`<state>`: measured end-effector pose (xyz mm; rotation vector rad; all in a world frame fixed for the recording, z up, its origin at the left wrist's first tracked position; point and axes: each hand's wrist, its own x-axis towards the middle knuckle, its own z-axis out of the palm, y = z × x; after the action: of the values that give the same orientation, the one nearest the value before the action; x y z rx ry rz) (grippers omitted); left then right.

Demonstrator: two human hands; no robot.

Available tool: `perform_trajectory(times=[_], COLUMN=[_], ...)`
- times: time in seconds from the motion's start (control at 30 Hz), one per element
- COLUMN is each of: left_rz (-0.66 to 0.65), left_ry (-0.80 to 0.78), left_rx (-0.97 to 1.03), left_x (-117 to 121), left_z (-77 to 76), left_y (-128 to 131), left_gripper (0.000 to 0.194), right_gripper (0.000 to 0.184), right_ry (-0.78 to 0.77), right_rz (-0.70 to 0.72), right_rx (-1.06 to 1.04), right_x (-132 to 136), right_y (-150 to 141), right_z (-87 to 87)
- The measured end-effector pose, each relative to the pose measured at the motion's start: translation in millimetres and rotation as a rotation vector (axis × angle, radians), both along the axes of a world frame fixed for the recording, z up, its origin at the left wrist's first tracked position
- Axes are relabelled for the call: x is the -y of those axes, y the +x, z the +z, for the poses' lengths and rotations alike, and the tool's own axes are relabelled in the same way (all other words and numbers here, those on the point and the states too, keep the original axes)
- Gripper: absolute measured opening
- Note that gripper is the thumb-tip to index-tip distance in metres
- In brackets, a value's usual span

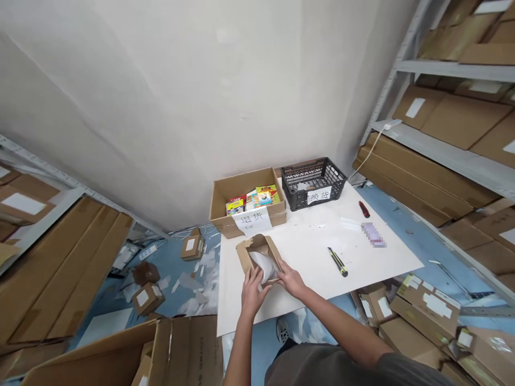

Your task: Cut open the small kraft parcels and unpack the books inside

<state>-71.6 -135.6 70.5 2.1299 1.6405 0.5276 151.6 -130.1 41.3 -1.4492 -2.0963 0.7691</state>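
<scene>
A small open cardboard box (246, 251) sits near the front left of a white table (322, 252), with white wrapping (263, 265) inside it. My left hand (252, 292) is against the box's near side, fingers curled toward the white wrapping. My right hand (290, 279) rests at the box's right near corner, fingers touching the wrapping and the cardboard. Both hands grip the box and its contents from the front.
A larger cardboard box (225, 206) with colourful packs and a paper label stands at the table's back, beside a black plastic basket (316, 179). A yellow-black utility knife (337, 261), a red cutter (364, 209) and a blurred pink item (373, 235) lie on the table. Shelves of cartons flank both sides; small boxes litter the blue floor.
</scene>
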Motion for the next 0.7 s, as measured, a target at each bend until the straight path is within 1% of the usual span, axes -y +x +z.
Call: perform_trajectory(times=[0.03,0.07,0.1,0.13,0.17,0.2,0.23,0.3,0.4,0.47,0.53,0.6,0.7], left_rz=[-0.009,-0.017,-0.029,-0.053,-0.092,-0.142,-0.199,-0.310,-0.504,-0.671,-0.839,-0.990,-1.206], left_ry=[0.057,0.117,0.175,0.228,0.272,0.306,0.328,0.345,0.324,0.294,0.256,0.214,0.159], left_rx=[0.039,0.077,0.104,0.116,0.112,0.094,0.065,0.001,-0.074,-0.116,-0.149,-0.159,-0.133], left_x=[-1.3,-2.6,-3.9,-5.1,-5.8,-6.0,-5.4,-1.2,13.5,27.5,43.7,62.2,97.8], left_z=[10.7,21.1,30.7,39.4,46.8,52.9,57.7,63.6,65.0,61.6,54.4,44.7,30.5], left_y=[16.8,35.8,57.3,81.3,107.9,137.1,168.9,238.4,350.3,423.6,493.0,558.5,648.3], left_gripper=[0.056,0.056,0.050,0.039,0.028,0.021,0.021,0.026,0.029,0.026,0.027,0.026,0.021], right_gripper=[0.010,0.008,0.006,0.005,0.003,0.002,0.003,0.004,0.004,0.003,0.004,0.005,0.006], right_ry=[0.060,0.117,0.170,0.215,0.251,0.277,0.290,0.291,0.258,0.230,0.210,0.191,0.145], right_rz=[-0.020,-0.044,-0.070,-0.102,-0.139,-0.181,-0.230,-0.338,-0.514,-0.649,-0.791,-0.934,-1.168], right_rx=[0.002,0.008,0.015,0.021,0.026,0.030,0.034,0.043,0.065,0.082,0.105,0.141,0.202], right_x=[4.0,8.6,13.9,20.2,27.3,35.5,44.7,66.3,109.6,147.6,191.4,237.7,305.3], right_y=[20.8,43.0,66.3,90.5,115.6,141.8,169.1,227.5,322.0,383.1,436.3,478.3,520.7], right_z=[4.8,9.5,14.2,19.0,23.6,28.0,31.8,37.1,38.3,36.3,33.8,31.1,25.7])
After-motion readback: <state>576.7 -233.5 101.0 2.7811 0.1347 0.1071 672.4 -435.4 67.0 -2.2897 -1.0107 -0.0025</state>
